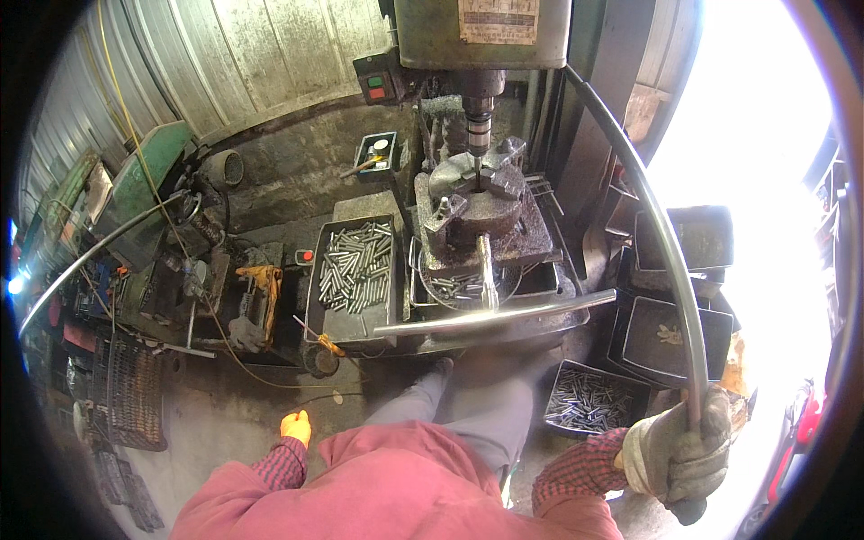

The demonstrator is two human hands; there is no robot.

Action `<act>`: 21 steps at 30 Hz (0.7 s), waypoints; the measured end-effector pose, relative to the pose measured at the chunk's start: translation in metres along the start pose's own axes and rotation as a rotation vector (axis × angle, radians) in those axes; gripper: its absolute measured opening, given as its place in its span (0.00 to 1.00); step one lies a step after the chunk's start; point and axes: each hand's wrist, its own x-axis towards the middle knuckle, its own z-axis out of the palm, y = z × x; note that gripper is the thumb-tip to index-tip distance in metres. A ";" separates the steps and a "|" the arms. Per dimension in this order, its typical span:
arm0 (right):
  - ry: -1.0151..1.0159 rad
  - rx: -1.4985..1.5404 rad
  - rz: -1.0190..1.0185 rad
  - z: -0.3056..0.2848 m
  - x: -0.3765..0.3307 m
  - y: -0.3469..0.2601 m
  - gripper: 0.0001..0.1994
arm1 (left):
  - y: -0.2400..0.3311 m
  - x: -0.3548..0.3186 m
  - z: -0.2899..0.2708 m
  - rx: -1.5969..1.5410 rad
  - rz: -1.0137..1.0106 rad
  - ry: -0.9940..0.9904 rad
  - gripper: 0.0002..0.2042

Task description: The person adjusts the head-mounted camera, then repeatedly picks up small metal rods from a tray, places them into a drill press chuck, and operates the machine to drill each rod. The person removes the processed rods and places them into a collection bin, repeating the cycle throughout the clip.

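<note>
My right hand [677,450], in a grey work glove, is closed around the end of a long curved steel feed lever [666,243] that arcs up to the head of a drill press [481,36]. My left hand [296,427], in an orange glove, hangs by my side holding nothing; whether its fingers are apart cannot be made out. Under the drill spindle [478,126] a round chuck [474,193] sits on the machine table. A second lever [504,315] lies across the front of the machine.
A metal tray [319,315] of several short steel rods sits left of the chuck. Another tray of rods [589,400] lies on the floor at right, beside dark empty bins [675,333]. Tools, wire baskets and cables crowd the left floor. Corrugated wall behind.
</note>
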 end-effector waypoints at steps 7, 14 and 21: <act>0.246 0.008 -0.122 -0.006 0.018 0.008 0.19 | -0.012 0.017 0.016 -0.019 -0.060 -0.050 0.18; 0.311 1.878 0.921 -0.002 0.037 0.002 0.23 | -0.019 0.026 0.045 -0.023 -0.048 -0.107 0.20; -0.113 3.202 1.011 0.014 0.042 0.011 0.23 | -0.027 0.016 0.035 0.128 -0.036 -0.101 0.21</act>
